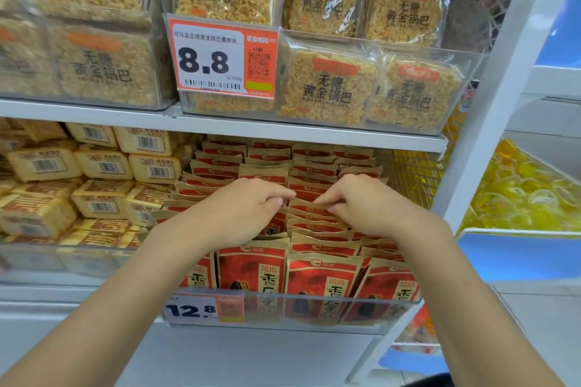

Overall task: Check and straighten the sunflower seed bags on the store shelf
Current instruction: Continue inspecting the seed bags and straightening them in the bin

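Red and tan sunflower seed bags (323, 276) stand upright in several rows inside a clear bin (314, 311) on the lower shelf, rows running back under the shelf above. My left hand (242, 210) and my right hand (361, 204) reach into the middle rows, palms down. Each hand's thumb and fingers pinch the tan top edge of a seed bag (306, 205) between them. The front bags lean slightly to one side. My hands hide the bags directly under them.
Yellow snack packs (103, 185) fill the bin to the left. Rice-crisp packs (327, 85) and an 8.8 price tag (221, 58) sit on the shelf above. A 12.8 tag (191, 310) hangs on the bin front. A white upright post (490, 122) and yellow jelly cups (522, 185) stand right.
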